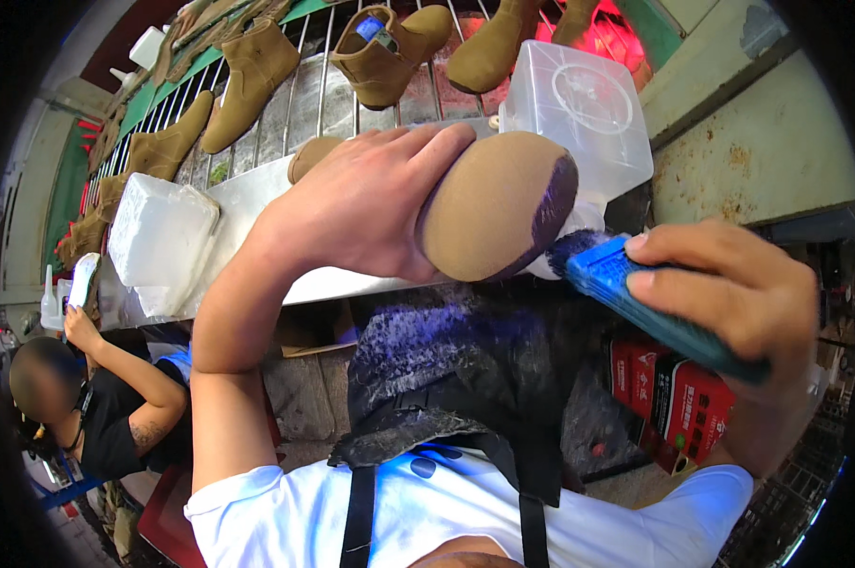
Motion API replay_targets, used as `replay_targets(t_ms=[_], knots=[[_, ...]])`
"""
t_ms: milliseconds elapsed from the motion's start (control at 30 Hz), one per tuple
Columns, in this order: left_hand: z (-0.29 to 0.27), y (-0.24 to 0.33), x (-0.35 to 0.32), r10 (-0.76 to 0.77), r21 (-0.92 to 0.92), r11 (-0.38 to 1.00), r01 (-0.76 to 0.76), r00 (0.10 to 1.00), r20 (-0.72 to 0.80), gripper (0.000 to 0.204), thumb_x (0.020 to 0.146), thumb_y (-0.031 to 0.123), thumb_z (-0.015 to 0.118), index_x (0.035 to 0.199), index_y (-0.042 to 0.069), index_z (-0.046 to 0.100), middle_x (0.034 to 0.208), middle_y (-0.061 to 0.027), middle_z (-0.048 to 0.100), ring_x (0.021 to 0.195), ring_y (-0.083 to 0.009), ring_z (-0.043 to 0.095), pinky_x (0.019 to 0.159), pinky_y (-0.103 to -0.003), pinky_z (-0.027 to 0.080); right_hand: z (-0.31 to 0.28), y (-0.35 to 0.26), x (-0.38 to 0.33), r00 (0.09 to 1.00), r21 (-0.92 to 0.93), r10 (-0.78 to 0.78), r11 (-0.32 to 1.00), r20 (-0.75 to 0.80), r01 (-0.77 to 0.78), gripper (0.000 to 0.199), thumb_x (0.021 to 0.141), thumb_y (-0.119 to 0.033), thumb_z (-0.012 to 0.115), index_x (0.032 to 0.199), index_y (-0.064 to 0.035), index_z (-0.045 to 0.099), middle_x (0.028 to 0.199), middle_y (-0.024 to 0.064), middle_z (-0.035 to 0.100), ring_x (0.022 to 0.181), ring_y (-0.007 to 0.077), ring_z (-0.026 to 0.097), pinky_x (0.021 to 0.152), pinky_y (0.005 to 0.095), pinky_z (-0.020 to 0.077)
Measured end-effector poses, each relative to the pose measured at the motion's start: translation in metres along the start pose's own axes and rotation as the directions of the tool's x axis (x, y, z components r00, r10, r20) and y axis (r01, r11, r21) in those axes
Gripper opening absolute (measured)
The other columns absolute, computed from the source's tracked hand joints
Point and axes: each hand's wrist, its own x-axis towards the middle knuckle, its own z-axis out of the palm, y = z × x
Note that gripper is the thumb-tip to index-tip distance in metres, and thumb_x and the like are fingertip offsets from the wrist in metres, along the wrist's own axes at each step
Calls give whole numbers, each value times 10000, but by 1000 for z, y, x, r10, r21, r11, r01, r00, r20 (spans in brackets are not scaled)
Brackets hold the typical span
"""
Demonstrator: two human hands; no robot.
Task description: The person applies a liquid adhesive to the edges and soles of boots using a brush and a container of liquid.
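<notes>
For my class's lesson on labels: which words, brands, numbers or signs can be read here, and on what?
Red-and-black box: large pale characters, wording not copied out.
Blue brush: marks on its back, too blurred to read.
Blue patch inside a boot: any lettering too small.

The boot point(489, 208) is tan, edged with a dark purplish band point(554, 201); the brush point(650, 320) is blue with dark bristles point(570, 249); the racked boots point(249, 83) are brownish tan; the square container point(579, 133) is translucent whitish; the apron point(446, 417) is black, mottled with pale smears point(410, 333); the shirt point(290, 521) is white, partly blue-tinted; the box point(669, 393) is red and black with white print.
</notes>
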Motion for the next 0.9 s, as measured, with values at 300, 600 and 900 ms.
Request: replay_targets(t_ms=[300, 600, 900], knots=[[-5, -15, -14, -131, -274, 950, 149, 988, 85, 972, 574, 304, 894, 1384, 40, 425, 1072, -224, 690, 987, -422, 685, 831, -458, 566, 131, 57, 12, 758, 819, 380, 460, -530, 342, 447, 863, 26, 729, 1291, 81, 610, 1178, 269, 688, 984, 308, 726, 855, 401, 610], [-7, -33, -18, -85, -324, 936, 140, 980, 179, 1362, 496, 231, 982, 1567, 65, 157, 1256, -240, 624, 1131, -420, 649, 940, -450, 536, 80, 60, -2, 963, 372, -45, 917, -266, 145, 352, 792, -54, 768, 1135, 2, 710, 1092, 221, 718, 919, 307, 731, 824, 396, 594], [-10, -31, -19, -104, -258, 952, 163, 969, 226, 1369, 541, 221, 963, 1580, 84, 83, 1262, -260, 617, 1146, -442, 631, 939, -444, 531, 25, 39, 39, 976, 255, 112, 965, -189, -61, 415, 912, -30, 634, 1312, 68, 589, 1116, 231, 692, 940, 282, 719, 813, 328, 596]])
